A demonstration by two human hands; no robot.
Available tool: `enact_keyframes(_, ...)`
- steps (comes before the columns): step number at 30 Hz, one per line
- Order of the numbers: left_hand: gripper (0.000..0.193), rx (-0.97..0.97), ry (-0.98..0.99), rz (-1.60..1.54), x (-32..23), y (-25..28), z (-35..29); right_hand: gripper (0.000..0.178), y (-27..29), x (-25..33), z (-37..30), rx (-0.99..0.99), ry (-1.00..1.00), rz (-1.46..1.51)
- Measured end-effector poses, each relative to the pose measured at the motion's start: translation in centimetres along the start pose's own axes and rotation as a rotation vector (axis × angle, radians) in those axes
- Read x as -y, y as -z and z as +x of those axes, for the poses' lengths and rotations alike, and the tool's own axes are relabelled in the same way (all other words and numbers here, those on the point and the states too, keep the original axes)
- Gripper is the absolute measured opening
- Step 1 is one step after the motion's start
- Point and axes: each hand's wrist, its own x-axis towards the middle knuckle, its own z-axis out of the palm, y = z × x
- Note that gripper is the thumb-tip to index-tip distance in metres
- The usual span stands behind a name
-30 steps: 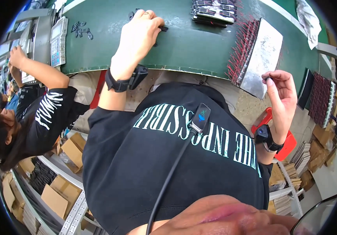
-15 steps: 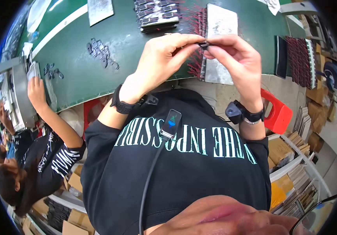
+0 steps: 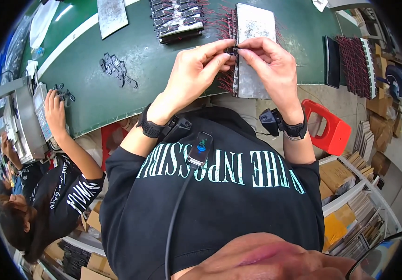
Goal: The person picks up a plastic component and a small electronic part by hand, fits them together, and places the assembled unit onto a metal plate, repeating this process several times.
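My left hand (image 3: pixel 189 72) pinches a small black rectangular part (image 3: pixel 231 50) between thumb and fingertips. The thumb and forefinger of my right hand (image 3: pixel 275 65) close on the other end of it, so the two hands meet there. Both are held above a grey metal plate (image 3: pixel 256 28), whose left edge carries a dark strip with a row of thin red wires (image 3: pixel 225 30). My fingertips hide much of the small part.
Loose small black parts (image 3: pixel 117 70) lie on the green table (image 3: pixel 140 51). Beyond them stands a stack of plates with similar parts (image 3: pixel 180 21). Another red-wired rack (image 3: pixel 356 67) sits at right, near a red stool (image 3: pixel 329 128). A co-worker's hand (image 3: pixel 55 109) rests beside a machine at left.
The black part shows more now, beside my left fingertips. The whole view has shifted slightly. The co-worker's hand has moved toward the small parts by the machine.
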Motion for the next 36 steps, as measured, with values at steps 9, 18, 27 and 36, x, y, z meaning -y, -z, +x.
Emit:
enact_keyframes(9, 0.033, -0.022, 0.064, -0.208, 0.5, 0.0, 0.1, 0.014, -0.7, 0.6, 0.1, 0.007, -0.026, 0.097)
enact_keyframes(18, 0.03, -0.031, -0.023, -0.105, 0.3, 0.5, 0.0, 0.016, 0.2, -1.1, 1.2, 0.111, 0.038, 0.079)
enact_keyframes(27, 0.036, -0.017, -0.029, -0.059, 0.0, 1.0, 0.0, 0.024, -0.4, -1.2, 1.8, 0.28, -0.125, 0.374)
enact_keyframes(36, 0.041, -0.135, -0.141, 0.169, -1.2, 0.0, 0.1, 0.024, -0.5, 0.2, 1.2, 0.12, 0.053, 0.027)
